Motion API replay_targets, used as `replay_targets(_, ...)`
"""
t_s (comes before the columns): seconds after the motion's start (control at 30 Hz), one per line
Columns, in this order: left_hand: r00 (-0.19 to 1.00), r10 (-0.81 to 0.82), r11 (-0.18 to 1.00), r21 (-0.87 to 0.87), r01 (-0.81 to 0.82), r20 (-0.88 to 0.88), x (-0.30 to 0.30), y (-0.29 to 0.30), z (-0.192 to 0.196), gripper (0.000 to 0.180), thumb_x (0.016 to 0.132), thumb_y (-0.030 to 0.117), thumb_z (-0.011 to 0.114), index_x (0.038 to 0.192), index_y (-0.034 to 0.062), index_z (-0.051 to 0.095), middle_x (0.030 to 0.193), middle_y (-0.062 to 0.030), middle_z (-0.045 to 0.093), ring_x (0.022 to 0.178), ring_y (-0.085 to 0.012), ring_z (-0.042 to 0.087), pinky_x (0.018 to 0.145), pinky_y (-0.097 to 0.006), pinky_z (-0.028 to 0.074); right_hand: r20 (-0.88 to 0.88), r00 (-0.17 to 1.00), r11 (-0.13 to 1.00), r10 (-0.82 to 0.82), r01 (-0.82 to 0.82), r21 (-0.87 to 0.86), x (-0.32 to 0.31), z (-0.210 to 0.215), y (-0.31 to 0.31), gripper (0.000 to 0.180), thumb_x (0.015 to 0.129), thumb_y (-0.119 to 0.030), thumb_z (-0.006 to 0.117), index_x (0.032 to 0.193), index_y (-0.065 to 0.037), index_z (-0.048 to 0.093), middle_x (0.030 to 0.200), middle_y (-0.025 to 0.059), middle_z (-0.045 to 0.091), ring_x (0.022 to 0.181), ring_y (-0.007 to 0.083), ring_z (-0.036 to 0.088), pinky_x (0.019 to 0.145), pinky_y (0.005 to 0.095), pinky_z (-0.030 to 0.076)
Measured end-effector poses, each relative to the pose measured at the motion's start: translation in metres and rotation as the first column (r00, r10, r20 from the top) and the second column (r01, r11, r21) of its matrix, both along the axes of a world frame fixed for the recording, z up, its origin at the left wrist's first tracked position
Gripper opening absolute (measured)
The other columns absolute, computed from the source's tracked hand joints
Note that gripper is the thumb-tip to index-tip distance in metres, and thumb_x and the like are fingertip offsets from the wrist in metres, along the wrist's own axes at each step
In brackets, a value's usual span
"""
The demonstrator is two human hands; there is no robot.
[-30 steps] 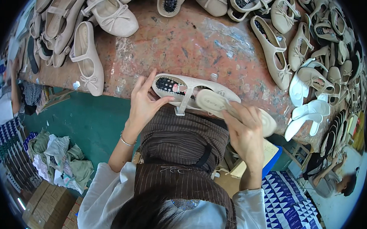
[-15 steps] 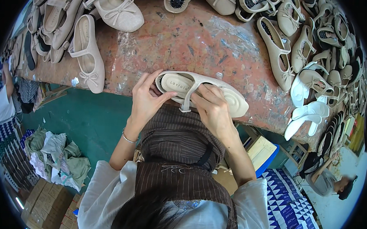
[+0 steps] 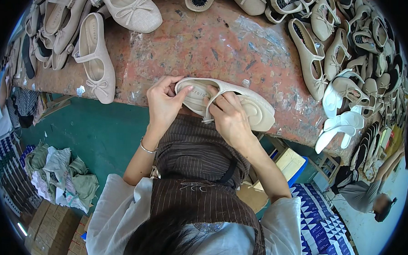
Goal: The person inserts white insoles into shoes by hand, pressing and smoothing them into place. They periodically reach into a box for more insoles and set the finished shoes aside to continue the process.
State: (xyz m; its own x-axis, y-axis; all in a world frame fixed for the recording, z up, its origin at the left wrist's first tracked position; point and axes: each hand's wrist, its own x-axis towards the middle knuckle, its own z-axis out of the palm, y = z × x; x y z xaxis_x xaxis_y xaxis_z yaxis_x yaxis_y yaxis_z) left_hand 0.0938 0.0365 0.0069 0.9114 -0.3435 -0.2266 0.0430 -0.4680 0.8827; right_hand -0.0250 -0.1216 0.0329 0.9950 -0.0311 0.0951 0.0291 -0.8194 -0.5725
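Lengthwise, the beige shoe (image 3: 251,93) lies left to right at the near edge of the surface (image 3: 180,49), just beyond the striped apron (image 3: 194,147); its heel points left, its toe right and a little toward the body; a pale insole (image 3: 259,115) shares that long axis, its heel end down in the shoe's heel, its middle passing under the strap (image 3: 207,114), and its rounded front showing beyond the strap, toward the toe and on the near side.

The left grip (image 3: 163,103) is at the heel, pinched nearly closed; its thumb presses onto the insole's heel end, while its fingers wrap the outside of the heel wall; the right grip (image 3: 231,117) comes in from the near side at the strap, fingers bent and partly closed, tips dipping into the shoe's opening; whether they pinch the insole or only press on it, I cannot tell.

So the right grip is the nearer to the insole's front, which lies just to its right; the left is nearer to the heel; another beige shoe (image 3: 107,74) rests well apart, to the left.
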Motion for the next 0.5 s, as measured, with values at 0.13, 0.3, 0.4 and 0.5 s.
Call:
replay_targets(0.13,0.998,0.051,0.993,-0.102,-0.055,-0.039,-0.001,0.001,-0.008,0.018,0.081,0.001,0.075,0.098,-0.0037,0.071,0.073,-0.0073,0.064,0.054,-0.0061,0.049,0.049,-0.023,0.040,0.081,0.990,0.993,0.118,-0.117,-0.018,0.009,-0.006,-0.007,0.039,0.077,-0.002,0.058,0.115,0.000,0.066,0.137,0.0151,0.055,0.117,0.0279,0.057,0.098,0.0411,0.047)
replay_targets(0.3,0.994,0.001,0.997,-0.071,0.007,0.113,0.002,-0.001,-0.011,0.009,0.084,-0.001,0.068,0.093,-0.0029,0.070,0.070,-0.0073,0.063,0.053,-0.0073,0.050,0.049,-0.025,0.039,-0.032,0.942,0.942,0.335,-0.335,-0.001,0.015,-0.012,-0.011,0.041,0.079,-0.004,0.055,0.119,-0.003,0.065,0.139,0.0133,0.056,0.102,0.0265,0.068,0.089,0.0380,0.053)
replay_targets(0.4,0.996,-0.050,0.998,0.031,0.048,0.073,0.010,-0.002,-0.002,0.004,0.086,0.002,0.066,0.087,-0.0008,0.068,0.064,-0.0069,0.062,0.053,-0.0098,0.051,0.050,-0.028,0.041,-0.150,0.966,0.970,0.212,-0.227,-0.091,0.008,0.004,0.003,0.039,0.077,-0.008,0.058,0.113,0.000,0.068,0.119,0.0183,0.067,0.103,0.0244,0.068,0.094,0.0385,0.051)
replay_targets(0.5,0.983,-0.074,0.997,0.040,0.068,0.170,0.004,-0.007,-0.002,0.005,0.088,0.003,0.064,0.088,-0.0007,0.066,0.062,-0.0103,0.060,0.052,-0.0124,0.051,0.050,-0.029,0.041,-0.151,0.987,0.957,0.053,-0.093,-0.275,-0.009,0.022,-0.001,0.042,0.074,-0.006,0.059,0.114,0.001,0.068,0.117,0.0152,0.068,0.115,0.0230,0.062,0.115,0.0406,0.033)
